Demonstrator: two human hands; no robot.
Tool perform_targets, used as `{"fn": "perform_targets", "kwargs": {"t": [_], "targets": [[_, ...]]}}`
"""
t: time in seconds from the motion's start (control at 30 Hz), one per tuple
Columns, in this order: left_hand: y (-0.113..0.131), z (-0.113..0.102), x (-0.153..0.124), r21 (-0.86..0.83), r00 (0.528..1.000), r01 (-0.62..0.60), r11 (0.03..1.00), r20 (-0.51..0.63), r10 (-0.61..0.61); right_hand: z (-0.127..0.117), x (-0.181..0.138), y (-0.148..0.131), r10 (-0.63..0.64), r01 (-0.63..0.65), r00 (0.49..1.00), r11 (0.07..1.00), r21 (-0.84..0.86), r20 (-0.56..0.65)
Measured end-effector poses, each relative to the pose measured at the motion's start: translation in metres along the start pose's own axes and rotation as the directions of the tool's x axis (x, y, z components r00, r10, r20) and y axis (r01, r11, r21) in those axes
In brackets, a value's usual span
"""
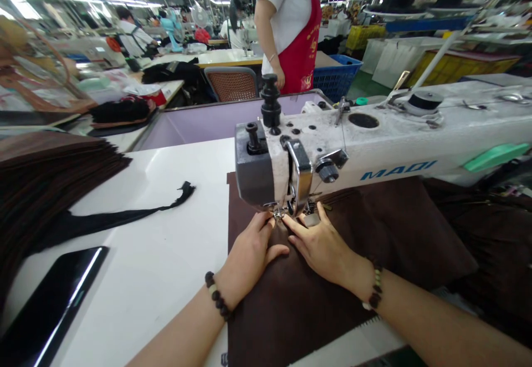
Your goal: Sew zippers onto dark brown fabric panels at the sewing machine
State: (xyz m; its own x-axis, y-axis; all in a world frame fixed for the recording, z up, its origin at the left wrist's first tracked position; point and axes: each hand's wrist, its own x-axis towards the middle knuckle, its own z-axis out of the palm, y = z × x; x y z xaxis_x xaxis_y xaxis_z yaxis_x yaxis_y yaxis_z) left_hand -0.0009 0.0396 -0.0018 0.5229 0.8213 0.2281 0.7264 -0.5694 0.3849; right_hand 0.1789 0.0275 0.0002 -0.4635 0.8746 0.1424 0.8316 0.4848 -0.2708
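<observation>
Dark brown fabric [282,306] lies under the head of a white sewing machine [399,134] and spreads to its right. My left hand [251,250] rests flat on this fabric, its fingertips at the left of the presser foot [278,213] and its thumb stretched to the right. On the other side, my right hand [322,242] presses the fabric with its fingers spread, the index fingertip close to the foot. Neither hand grips anything. The needle's tip is too small to make out among the metal parts.
A stack of dark brown pieces [54,173] lies at the left, with a black strip [124,218] trailing from it. Nearer me is a black phone [54,306]. Beyond the table stand a person in a red apron [297,51], a chair [233,84] and a blue basket [336,76].
</observation>
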Motion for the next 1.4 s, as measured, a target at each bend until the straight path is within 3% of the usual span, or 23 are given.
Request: {"fn": "perform_targets", "kwargs": {"t": [0.47, 1.4], "targets": [[-0.006, 0.001, 0.003, 0.053, 0.998, -0.06, 0.997, -0.002, 0.06, -0.003, 0.002, -0.002, 0.018, -0.018, 1.0, 1.0, -0.01, 0.011], [-0.011, -0.004, 0.014, 0.005, 0.999, 0.005, 1.0, 0.032, -0.005, 0.001, 0.012, 0.003, -0.004, 0.005, 1.0, 0.998, -0.066, 0.01]]}}
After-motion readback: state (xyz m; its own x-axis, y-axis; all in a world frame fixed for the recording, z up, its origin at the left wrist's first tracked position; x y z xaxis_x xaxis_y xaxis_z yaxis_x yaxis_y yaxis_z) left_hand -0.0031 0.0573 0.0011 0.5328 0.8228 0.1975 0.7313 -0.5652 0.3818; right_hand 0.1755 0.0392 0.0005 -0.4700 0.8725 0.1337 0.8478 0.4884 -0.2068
